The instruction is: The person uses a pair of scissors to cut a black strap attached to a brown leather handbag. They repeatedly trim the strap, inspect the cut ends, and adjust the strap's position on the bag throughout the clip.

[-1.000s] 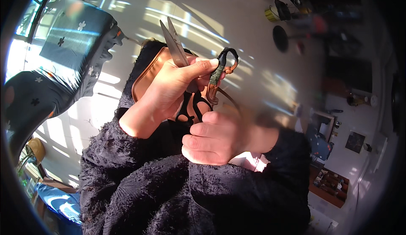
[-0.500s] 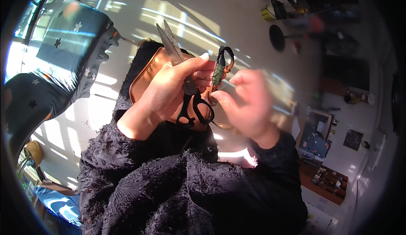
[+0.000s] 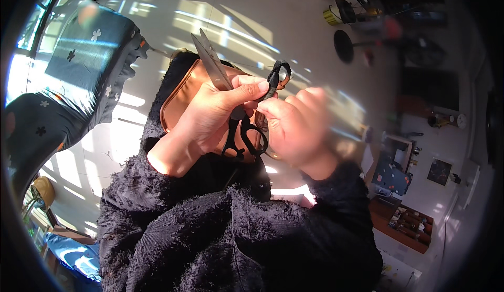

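Observation:
My left hand [image 3: 202,114] is closed around a pair of scissors [image 3: 212,63]. Their silver blades point up and away, slightly parted, and the black handles hang below the palm. The thumb and fingers of that hand also pinch a cord-wrapped loop [image 3: 272,75], black at its top with a brown strap showing behind. My right hand [image 3: 300,129] is closed, its thumb and forefinger pressed to the wrapped part just below the left thumb; its other fingers are partly blurred. Under both hands a brown bag [image 3: 181,91] with a zipped edge lies on my lap.
A sofa in a dark flowered cover [image 3: 86,55] stands to the left. A round black stand [image 3: 344,48] and a yellow-green bucket [image 3: 331,16] are at the far right. An open brown box [image 3: 407,229] with small items sits at the lower right.
My right hand has closed in to the left and now pinches the wrapped loop. The left thumb has come down onto the loop, and the scissors have shifted slightly.

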### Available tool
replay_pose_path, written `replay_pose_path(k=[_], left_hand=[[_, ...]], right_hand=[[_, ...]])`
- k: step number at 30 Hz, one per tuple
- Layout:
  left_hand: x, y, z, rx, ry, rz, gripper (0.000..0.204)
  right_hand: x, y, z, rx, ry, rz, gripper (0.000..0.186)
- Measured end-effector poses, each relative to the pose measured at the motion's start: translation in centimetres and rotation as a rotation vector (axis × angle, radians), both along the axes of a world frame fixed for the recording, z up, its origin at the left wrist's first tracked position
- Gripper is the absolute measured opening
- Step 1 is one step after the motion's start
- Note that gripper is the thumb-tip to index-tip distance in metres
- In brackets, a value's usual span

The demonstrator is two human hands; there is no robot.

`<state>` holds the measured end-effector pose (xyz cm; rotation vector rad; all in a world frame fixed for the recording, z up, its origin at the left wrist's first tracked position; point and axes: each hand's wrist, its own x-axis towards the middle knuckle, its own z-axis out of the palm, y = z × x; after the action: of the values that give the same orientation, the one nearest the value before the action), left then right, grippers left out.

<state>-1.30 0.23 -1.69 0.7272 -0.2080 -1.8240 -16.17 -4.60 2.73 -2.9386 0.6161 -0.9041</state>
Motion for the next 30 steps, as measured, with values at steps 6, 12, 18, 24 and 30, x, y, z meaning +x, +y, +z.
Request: replay_pose_path(k=[6,12,18,24,30], left_hand=[[0.1,0.0,0.1,-0.015,0.014,0.043,0.017],[1.3,0.3,0.1,-0.027,-0.001,0.048,0.028],[2.4,1.2,0.7,-0.146,-0.126,0.026,0.017],[4.8,2.2,2.0,-0.185,-0.148,0.117,0.007],[7.4,3.0,3.6,-0.368,-0.314,0.101,0.013]], right_hand=[[-0.5,1.1,-0.1,0.085,0.067,0.11,0.014],[-1.0,-0.4,-0.8,0.516,-0.37,-0.158,0.009],[-2.2,-3.3,-2.0,0.894,-0.344,-0.393,0.02],[-3.1,-4.7,-4.4,1.485,-0.375,-0.218,0.031],[-2.1,-5.2,-4.7,1.421,-0.375,-0.1,0.017]])
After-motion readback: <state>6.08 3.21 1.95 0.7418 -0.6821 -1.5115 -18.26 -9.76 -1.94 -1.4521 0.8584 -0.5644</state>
